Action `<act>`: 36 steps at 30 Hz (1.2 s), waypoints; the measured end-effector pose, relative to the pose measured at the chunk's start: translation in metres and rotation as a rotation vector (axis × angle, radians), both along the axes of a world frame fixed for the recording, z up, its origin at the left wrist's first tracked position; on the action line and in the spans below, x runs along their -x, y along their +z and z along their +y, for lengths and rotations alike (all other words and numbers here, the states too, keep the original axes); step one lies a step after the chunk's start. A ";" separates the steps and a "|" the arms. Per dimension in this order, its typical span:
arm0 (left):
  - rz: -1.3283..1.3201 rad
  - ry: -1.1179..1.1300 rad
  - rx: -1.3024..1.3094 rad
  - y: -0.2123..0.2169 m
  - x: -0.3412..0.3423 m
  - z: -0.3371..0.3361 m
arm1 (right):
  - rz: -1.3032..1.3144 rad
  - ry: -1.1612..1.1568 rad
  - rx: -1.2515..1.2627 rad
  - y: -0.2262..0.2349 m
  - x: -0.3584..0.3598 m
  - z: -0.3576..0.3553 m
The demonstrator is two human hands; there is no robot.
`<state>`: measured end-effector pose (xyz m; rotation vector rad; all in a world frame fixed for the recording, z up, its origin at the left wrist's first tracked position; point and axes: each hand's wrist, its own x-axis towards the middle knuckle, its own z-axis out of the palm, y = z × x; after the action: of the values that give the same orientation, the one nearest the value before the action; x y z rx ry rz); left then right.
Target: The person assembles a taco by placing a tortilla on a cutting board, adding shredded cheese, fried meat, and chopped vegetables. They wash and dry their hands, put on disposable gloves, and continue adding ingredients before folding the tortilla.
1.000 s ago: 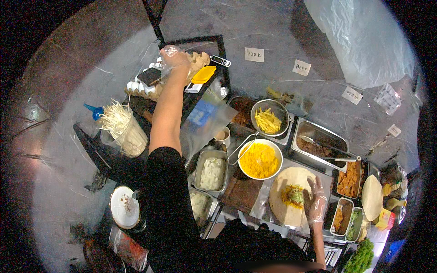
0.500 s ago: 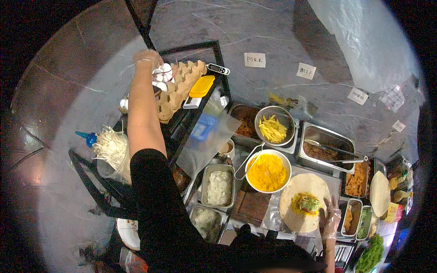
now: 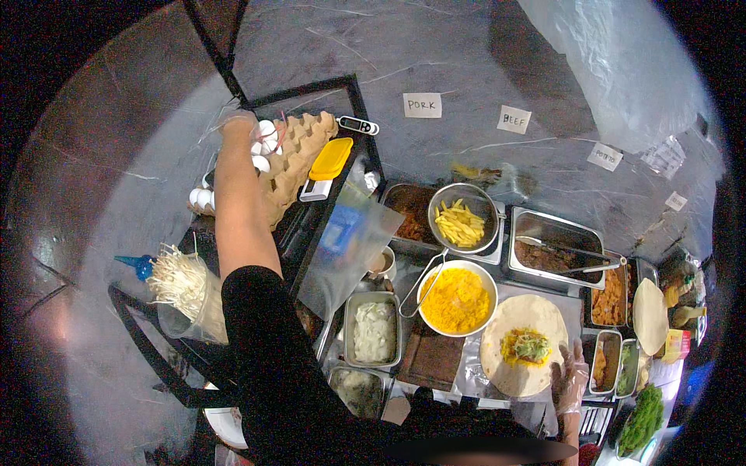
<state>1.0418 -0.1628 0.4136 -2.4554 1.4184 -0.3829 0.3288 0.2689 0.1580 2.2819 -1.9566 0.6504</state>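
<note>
Since a second ago the left hand has reached further out, past the egg tray, and it's now at the white eggs sitting at the tray's far left corner. It's gloved and seems curled around the eggs, but I can't tell if it's actually gripping one. More eggs lie just left of the tray, on the other side of the forearm. A yellow lid rests just right of the tray, and a tub of enoki mushrooms stands nearer the person, below and left of it.

Further right of the tray on the counter: a pan of chopped onion, a bowl of yellow rice, a strainer of fries behind that bowl. Way right of the tray is the tortilla with rice and greens on it. The right hand, gloved too, lies flat with fingers spread, touching the tortilla's right edge.
</note>
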 end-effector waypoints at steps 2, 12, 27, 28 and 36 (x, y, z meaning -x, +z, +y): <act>0.010 0.007 -0.061 0.002 0.002 0.003 | -0.029 -0.037 -0.023 -0.001 0.000 0.003; 0.192 -0.437 0.490 0.074 0.007 0.035 | -0.026 0.100 0.034 0.007 0.001 0.001; -0.022 -1.088 0.694 0.133 0.284 0.141 | -0.571 0.064 0.169 0.127 0.040 -0.019; -0.051 -1.206 0.753 0.128 0.313 0.152 | -0.526 0.069 0.237 0.122 0.053 -0.027; 0.850 -1.316 0.286 0.051 0.648 0.334 | -0.967 -0.015 -0.225 0.165 0.175 -0.002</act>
<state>0.3933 0.1716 0.4648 -1.4363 3.3964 0.3316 0.1542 0.2670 0.3229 2.2646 -2.4683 1.8873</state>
